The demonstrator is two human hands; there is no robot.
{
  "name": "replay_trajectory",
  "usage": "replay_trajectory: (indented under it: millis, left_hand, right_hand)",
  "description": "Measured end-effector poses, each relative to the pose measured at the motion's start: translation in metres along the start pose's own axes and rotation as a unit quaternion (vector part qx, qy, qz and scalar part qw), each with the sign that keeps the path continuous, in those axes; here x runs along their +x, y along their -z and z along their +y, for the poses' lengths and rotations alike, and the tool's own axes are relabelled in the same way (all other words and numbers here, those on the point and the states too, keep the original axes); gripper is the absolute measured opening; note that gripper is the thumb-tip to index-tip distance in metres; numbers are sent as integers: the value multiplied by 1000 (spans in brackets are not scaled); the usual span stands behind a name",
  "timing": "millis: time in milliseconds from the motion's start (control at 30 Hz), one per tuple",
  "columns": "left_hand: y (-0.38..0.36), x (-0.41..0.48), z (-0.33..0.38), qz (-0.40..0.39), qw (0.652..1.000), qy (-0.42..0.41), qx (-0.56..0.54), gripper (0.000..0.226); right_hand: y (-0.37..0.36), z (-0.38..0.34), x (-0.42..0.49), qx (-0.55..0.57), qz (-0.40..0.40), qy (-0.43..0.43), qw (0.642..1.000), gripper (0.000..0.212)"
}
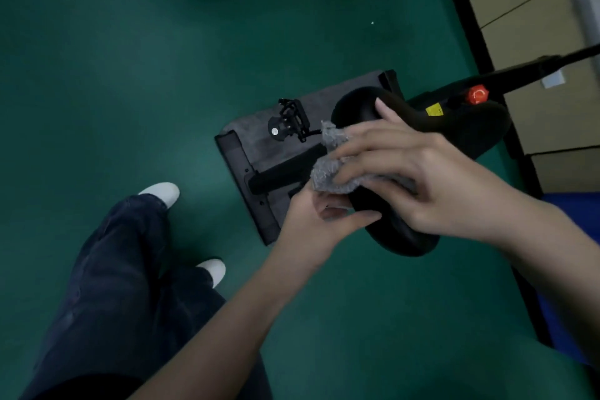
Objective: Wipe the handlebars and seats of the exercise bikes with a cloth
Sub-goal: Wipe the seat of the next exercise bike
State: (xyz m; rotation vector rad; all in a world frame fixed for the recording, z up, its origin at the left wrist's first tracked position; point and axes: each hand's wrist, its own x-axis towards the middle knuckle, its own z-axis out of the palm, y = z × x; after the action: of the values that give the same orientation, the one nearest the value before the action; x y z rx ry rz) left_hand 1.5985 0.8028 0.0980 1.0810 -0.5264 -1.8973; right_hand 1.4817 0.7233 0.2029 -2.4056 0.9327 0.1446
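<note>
Right hand point(431, 172) flat, fingers straight, on grey fluffy cloth point(331, 172) over black padded seat point(399, 237); left hand point(311, 224) pinching the cloth from below.

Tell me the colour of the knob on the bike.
Red; the knob shows clearly in the head view.

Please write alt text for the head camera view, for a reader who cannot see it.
Seen from above, a person's two hands hold a grey cloth on the black seat of an exercise bike: the right hand presses it flat, the left hand pinches its lower edge. The bike stands on a grey mat on a green floor.
</note>
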Motion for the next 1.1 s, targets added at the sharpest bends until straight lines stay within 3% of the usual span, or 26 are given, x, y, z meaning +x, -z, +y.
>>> replay_trajectory:
  millis: [133, 300, 567, 667, 767, 900, 1000, 1100]
  left_hand:
    - [-3, -1, -5, 12, 999, -16, -27, 47]
    - [-2, 1, -8, 10, 999, -32, -25, 54]
    - [-7, 3, -15, 30, 996, -11, -87, 45]
    - [-8, 2, -15, 27, 996, -9, -89, 56]
    - [-4, 4, -9, 16, 997, -15, -77, 61]
    - [7, 13, 4, -15, 999, -19, -31, 83]
    - [13, 20, 11, -50, 998, -21, 8, 102]
    - [16, 24, 16, -65, 996, -23, 60, 106]
  right_hand:
    - [-2, 5, 15, -67, 33, 9, 997, 22]
    - [-14, 5, 14, -68, 91, 0, 993, 20]
    - [-19, 2, 7, -153, 18, 50, 987, 21]
    - [-8, 7, 34, -169, -9, 31, 985, 19]
    - [4, 18, 61, -130, -4, -35, 991, 21]
    - [21, 33, 68, -14, 86, -183, 979, 19]
    - [12, 18, 49, 12, 128, -146, 981, 21]
    - [9, 12, 44, 17, 104, -106, 989, 23]
